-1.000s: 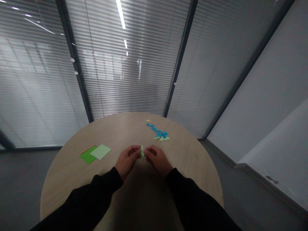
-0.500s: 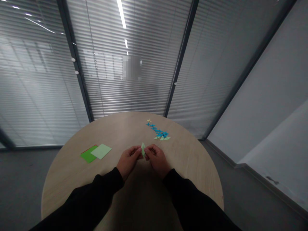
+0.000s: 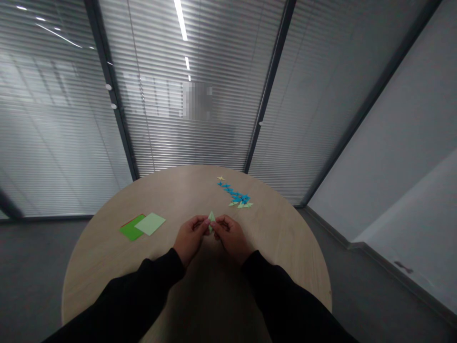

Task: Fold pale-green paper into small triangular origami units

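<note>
A small pale green folded paper (image 3: pixel 212 216) stands with its pointed tip up between my hands, its lower part mostly covered by fingers. My left hand (image 3: pixel 192 234) pinches its left edge between thumb and fingers. From the other side my right hand (image 3: pixel 230 233) is closed on it too, the thumb pressed across its front. Beyond the hands, to the right, lie several blue folded paper stars (image 3: pixel 236 194) in a slanting row. Pale green folded pieces (image 3: pixel 244 205) lie at the near end of that row, and one yellow paper star (image 3: pixel 221 178) at the far end.
On the left of the round wooden table (image 3: pixel 103 271) a light green paper sheet (image 3: pixel 151 224) overlaps a brighter green sheet (image 3: pixel 130 229), with a red edge showing beneath. Past the table's far edge are glass panels with blinds (image 3: pixel 193 143); a pale wall (image 3: pixel 385 157) stands to the right.
My right thumb has moved left over the front of the folded paper, so less of the paper shows. The papers on the table lie as before.
</note>
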Demonstrator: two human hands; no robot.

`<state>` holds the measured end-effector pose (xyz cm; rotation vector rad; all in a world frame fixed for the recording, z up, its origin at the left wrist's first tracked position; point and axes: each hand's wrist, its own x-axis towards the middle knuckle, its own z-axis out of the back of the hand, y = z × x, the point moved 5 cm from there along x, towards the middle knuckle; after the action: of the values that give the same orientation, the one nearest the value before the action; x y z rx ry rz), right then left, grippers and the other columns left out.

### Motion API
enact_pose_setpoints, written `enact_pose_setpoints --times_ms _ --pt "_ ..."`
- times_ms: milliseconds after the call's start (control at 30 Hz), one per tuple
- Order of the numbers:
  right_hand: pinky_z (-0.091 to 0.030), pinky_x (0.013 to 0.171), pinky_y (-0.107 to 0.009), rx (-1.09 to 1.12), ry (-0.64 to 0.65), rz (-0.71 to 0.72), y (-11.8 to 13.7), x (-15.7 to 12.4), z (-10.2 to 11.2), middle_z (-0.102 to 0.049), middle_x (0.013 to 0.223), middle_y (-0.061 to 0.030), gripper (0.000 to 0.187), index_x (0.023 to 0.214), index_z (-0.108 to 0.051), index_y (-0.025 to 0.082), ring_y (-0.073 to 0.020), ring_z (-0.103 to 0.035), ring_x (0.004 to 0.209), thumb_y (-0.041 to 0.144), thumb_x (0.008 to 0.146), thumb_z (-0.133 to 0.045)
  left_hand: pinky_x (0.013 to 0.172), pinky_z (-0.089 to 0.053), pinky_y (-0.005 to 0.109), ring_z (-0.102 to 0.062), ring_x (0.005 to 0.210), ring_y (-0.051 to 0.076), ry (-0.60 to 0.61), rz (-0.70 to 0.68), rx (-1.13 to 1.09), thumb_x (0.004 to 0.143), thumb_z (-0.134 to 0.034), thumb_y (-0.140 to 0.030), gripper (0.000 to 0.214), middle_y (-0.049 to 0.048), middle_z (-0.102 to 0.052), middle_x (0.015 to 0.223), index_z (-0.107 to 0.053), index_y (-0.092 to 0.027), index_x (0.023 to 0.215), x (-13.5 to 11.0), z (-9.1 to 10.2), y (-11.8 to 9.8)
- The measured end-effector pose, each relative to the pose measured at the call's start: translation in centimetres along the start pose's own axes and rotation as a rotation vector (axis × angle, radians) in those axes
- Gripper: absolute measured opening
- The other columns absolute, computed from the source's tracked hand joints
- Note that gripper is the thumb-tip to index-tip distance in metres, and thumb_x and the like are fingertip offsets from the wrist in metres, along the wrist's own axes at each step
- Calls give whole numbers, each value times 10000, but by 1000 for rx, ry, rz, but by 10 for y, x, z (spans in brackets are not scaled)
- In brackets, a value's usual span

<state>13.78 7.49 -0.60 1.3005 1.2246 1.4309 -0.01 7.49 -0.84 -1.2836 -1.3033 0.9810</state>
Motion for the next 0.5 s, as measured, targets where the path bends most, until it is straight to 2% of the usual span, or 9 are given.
enact_pose_setpoints --times_ms 167,267,367,500 --pt "-376 516 -236 12 -1 -15 -2 0 -2 -592 649 27 307 797 -586 179 -109 -503 544 461 789 -707 662 -465 282 -599 681 151 -41 -44 62 775 -716 -450 352 44 -694 761 -698 -134 928 1 1 0" --pt "-384 519 -238 -2 -56 -7 0 0 -1 -592 651 25 303 776 -594 180 -110 -502 547 459 776 -713 672 -481 273 -614 692 141 -47 -15 -5 763 -738 -466 384 47 -709 807 -684 -141 961 1 -1 3" --pt "-408 542 -245 65 -115 -2 1 0 -1 -600 659 24 298 775 -590 189 -116 -522 563 457 759 -719 740 -513 283 -655 742 146 21 68 -162 751 -758 -490 412 58 -722 850 -666 -140 948 0 -8 8" --pt "-415 539 -247 106 -114 -16 -2 2 0 -596 645 30 287 804 -588 193 -117 -528 550 446 755 -715 759 -531 287 -680 739 151 92 134 -291 718 -810 -459 415 54 -725 818 -643 -140 923 -2 -15 11"
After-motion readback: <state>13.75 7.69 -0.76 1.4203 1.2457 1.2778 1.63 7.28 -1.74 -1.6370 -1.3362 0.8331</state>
